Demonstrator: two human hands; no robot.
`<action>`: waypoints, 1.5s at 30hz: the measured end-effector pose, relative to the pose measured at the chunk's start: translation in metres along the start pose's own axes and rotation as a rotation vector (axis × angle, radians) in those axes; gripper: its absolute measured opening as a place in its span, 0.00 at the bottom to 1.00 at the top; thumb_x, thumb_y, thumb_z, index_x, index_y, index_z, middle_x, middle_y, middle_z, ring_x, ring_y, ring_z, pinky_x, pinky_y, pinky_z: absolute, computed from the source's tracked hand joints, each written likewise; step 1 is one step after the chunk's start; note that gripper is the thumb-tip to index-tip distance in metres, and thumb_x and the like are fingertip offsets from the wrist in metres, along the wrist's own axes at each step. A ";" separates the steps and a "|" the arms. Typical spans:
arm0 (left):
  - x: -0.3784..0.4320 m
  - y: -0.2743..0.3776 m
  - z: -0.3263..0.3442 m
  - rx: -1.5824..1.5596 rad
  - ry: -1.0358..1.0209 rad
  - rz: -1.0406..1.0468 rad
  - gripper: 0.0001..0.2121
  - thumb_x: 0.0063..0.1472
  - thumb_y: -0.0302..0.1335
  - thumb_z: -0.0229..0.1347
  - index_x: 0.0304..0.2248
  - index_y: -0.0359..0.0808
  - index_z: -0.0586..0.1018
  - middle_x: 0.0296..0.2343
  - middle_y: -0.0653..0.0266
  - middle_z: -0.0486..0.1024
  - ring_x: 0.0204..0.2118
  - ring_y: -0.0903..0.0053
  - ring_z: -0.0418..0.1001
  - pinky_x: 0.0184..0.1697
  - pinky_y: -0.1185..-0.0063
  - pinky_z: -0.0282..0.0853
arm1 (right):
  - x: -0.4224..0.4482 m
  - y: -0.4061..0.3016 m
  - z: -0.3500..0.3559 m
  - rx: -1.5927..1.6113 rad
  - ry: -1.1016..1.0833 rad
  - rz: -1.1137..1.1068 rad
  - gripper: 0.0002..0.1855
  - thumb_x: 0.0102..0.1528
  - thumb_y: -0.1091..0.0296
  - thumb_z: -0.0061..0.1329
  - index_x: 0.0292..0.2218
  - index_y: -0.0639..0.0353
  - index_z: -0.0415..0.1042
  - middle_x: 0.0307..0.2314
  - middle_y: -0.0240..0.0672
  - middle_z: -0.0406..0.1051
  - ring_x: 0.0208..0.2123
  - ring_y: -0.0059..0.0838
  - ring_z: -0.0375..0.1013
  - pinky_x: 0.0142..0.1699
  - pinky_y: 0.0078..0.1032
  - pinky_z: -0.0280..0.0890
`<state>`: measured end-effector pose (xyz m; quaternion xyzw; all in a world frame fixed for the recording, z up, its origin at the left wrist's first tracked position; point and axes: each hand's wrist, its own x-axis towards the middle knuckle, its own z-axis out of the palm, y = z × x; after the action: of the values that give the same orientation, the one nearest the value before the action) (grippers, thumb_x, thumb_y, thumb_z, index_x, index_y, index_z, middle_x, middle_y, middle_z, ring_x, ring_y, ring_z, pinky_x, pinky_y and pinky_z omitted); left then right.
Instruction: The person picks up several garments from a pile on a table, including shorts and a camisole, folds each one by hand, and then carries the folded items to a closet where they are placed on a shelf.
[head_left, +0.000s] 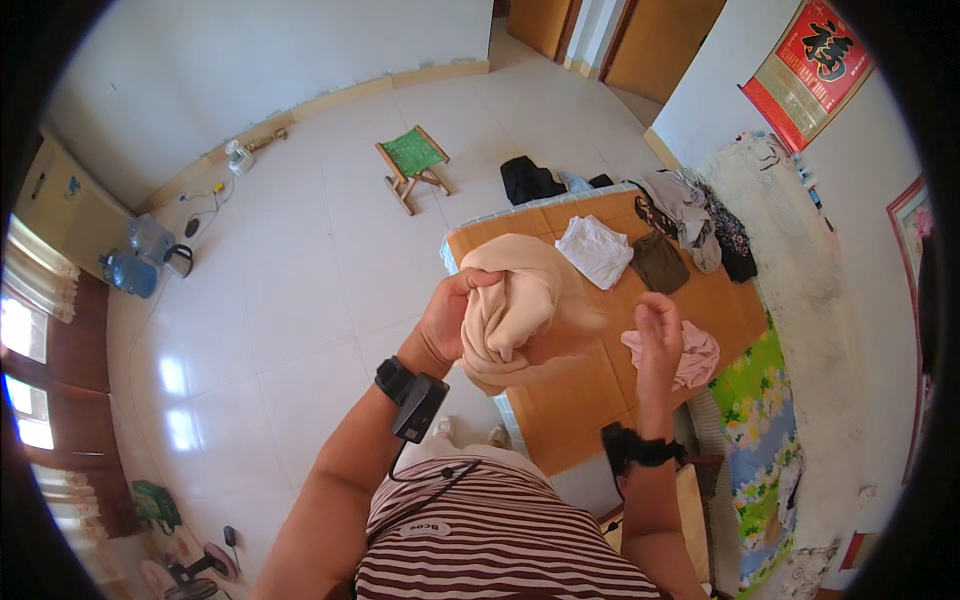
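My left hand (448, 311) grips a bunched, peach-coloured cloth garment (517, 300), thumb on top and the fingers mostly hidden by the fabric. The garment hangs in loose loops above the near left part of an orange-brown mat (547, 409), its right side blurred. My right hand (661, 326) is raised to the right of the garment, apart from it, with nothing in it and fingers slightly curled. Behind that hand lies a crumpled pink garment (697, 356). Farther back on the mat are a folded white garment (595, 251) and a folded dark olive garment (660, 261).
A heap of grey and patterned clothes (686, 210) lies at the mat's far right corner. Black clothing (529, 180) sits past the far edge. A green folding stool (412, 154) stands on the tiled floor. Blue water bottles (131, 274) and a kettle (178, 260) are at left.
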<state>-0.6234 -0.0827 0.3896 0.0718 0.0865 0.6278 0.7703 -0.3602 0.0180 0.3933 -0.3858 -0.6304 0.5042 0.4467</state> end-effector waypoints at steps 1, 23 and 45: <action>0.003 -0.003 0.009 -0.025 -0.002 0.013 0.18 0.59 0.32 0.47 0.46 0.29 0.68 0.38 0.51 0.74 0.39 0.63 0.75 0.44 0.70 0.72 | -0.006 -0.006 0.009 0.091 -0.134 -0.050 0.15 0.59 0.68 0.43 0.46 0.63 0.66 0.37 0.32 0.68 0.40 0.22 0.66 0.47 0.19 0.60; -0.001 0.022 -0.025 0.179 0.225 0.427 0.21 0.53 0.24 0.47 0.47 0.28 0.67 0.44 0.51 0.71 0.44 0.60 0.72 0.51 0.66 0.67 | 0.022 -0.006 -0.005 0.662 -0.435 0.080 0.25 0.58 0.54 0.40 0.51 0.62 0.61 0.51 0.37 0.62 0.51 0.31 0.63 0.57 0.31 0.55; 0.010 -0.021 -0.050 0.530 0.183 0.157 0.18 0.58 0.25 0.51 0.48 0.30 0.68 0.45 0.58 0.70 0.47 0.71 0.70 0.52 0.73 0.65 | 0.061 -0.155 0.024 1.017 -0.422 -0.112 0.28 0.60 0.64 0.33 0.59 0.64 0.48 0.61 0.34 0.45 0.61 0.33 0.48 0.64 0.38 0.44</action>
<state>-0.6130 -0.0767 0.3356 0.2202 0.3107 0.6450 0.6625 -0.4074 0.0376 0.5536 0.0222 -0.4028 0.7869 0.4670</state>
